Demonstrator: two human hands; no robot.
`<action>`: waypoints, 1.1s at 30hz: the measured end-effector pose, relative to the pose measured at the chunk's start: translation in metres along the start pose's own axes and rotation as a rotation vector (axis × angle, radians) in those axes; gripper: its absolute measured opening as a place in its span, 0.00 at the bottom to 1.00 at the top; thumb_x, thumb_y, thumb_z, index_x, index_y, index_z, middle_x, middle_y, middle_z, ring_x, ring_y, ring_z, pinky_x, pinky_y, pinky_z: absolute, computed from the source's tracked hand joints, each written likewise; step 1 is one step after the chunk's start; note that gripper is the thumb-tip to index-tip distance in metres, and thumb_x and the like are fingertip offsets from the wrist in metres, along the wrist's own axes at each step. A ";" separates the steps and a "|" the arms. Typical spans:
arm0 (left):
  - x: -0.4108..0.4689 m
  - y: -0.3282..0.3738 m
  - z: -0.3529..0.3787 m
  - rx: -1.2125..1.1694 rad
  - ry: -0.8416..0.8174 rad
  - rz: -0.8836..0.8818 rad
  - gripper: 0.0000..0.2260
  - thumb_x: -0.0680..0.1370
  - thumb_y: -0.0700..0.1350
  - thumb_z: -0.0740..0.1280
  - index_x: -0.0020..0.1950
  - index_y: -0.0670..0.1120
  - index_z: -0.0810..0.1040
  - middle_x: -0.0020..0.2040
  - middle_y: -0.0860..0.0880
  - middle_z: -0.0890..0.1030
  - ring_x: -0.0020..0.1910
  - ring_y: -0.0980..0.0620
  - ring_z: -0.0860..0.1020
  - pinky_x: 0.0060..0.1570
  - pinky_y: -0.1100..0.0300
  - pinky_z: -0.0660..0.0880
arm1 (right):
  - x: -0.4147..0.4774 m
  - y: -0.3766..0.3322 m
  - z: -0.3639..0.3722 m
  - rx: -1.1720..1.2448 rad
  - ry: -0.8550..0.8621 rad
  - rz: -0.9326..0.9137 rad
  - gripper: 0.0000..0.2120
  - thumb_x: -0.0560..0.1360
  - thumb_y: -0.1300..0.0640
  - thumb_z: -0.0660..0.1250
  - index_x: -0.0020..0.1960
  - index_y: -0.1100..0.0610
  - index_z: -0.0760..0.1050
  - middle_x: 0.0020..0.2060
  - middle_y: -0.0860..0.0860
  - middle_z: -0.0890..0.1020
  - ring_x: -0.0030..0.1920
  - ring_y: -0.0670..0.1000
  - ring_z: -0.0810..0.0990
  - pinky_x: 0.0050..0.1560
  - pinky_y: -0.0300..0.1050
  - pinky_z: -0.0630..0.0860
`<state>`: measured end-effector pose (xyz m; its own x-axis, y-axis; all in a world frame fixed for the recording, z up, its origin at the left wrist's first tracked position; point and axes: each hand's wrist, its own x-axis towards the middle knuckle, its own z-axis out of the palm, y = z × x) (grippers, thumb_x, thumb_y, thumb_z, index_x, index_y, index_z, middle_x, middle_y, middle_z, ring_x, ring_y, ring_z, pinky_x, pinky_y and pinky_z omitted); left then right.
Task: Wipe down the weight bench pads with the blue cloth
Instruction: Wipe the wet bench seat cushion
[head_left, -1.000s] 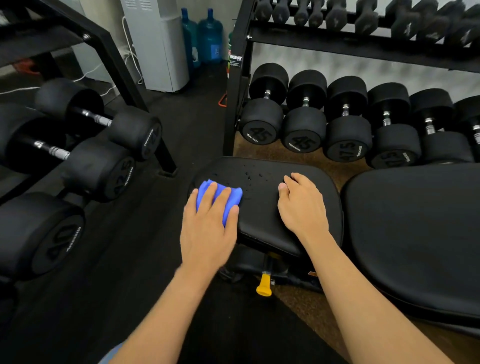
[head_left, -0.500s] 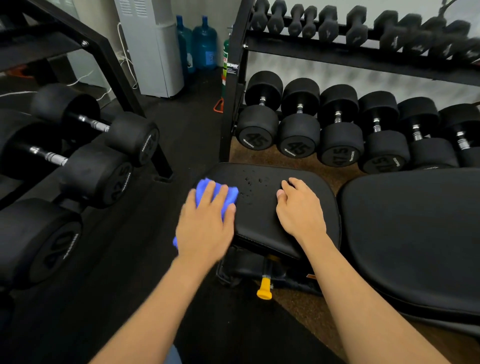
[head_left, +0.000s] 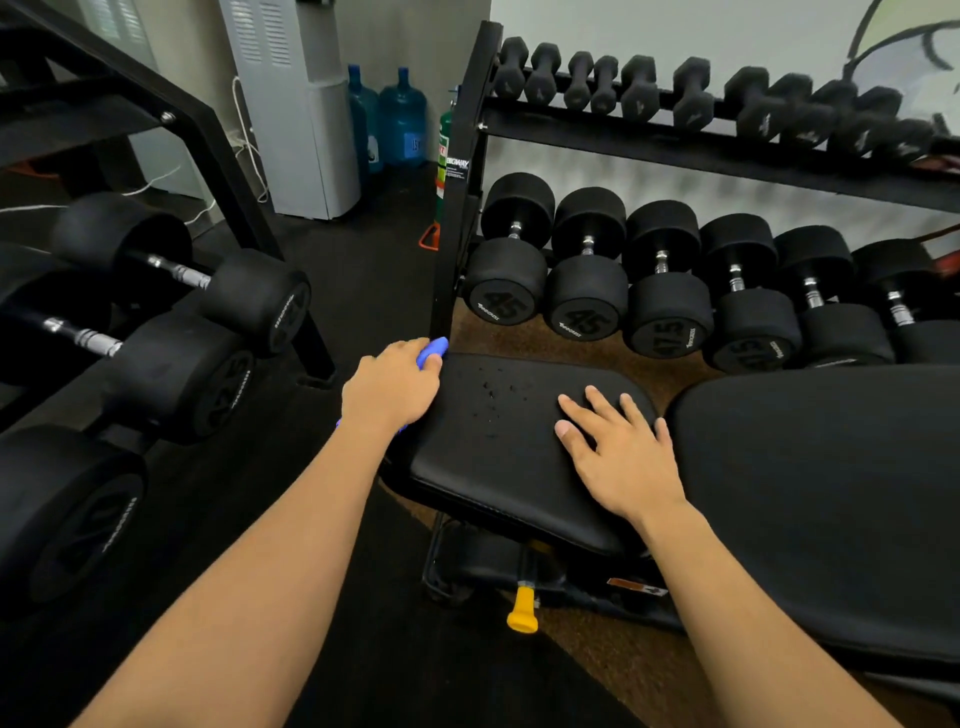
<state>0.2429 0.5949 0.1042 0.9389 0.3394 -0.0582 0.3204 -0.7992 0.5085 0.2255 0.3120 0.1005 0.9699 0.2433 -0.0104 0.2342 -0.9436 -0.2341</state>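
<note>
Nearest, a yellow knob sticks out under the seat pad; the right hand lies flat on the pad's right side, fingers spread, holding nothing; the back pad sits just beside it to the right; water drops dot the seat pad's middle; at its far left corner the left hand grips the blue cloth, fingers curled close together over it; beyond, dumbbells line a rack; water bottles stand farthest

Two bare forearms, bare left hand and right hand, short plain nails on fingers
</note>
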 end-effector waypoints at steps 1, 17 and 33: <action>-0.016 -0.002 0.004 0.018 0.011 0.027 0.23 0.83 0.61 0.52 0.78 0.61 0.64 0.78 0.55 0.66 0.71 0.42 0.68 0.64 0.44 0.71 | 0.001 0.000 0.001 0.002 0.012 0.003 0.24 0.81 0.33 0.45 0.77 0.31 0.55 0.80 0.39 0.54 0.81 0.52 0.47 0.78 0.64 0.46; 0.027 0.009 -0.009 0.036 -0.145 0.098 0.19 0.83 0.62 0.51 0.72 0.64 0.70 0.73 0.53 0.74 0.68 0.43 0.73 0.57 0.49 0.69 | 0.002 0.000 0.003 -0.004 0.027 0.021 0.24 0.82 0.33 0.45 0.77 0.31 0.55 0.80 0.39 0.53 0.81 0.52 0.46 0.78 0.63 0.45; 0.017 0.016 0.002 0.122 -0.095 0.230 0.19 0.83 0.61 0.51 0.74 0.67 0.66 0.77 0.62 0.65 0.74 0.46 0.67 0.65 0.44 0.69 | 0.001 -0.001 0.002 0.003 0.021 0.024 0.24 0.82 0.33 0.44 0.77 0.31 0.54 0.80 0.39 0.53 0.81 0.51 0.45 0.78 0.64 0.43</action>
<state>0.2639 0.5867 0.1102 0.9945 0.0983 -0.0360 0.1044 -0.9057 0.4109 0.2262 0.3133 0.0988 0.9764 0.2159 0.0046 0.2109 -0.9484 -0.2368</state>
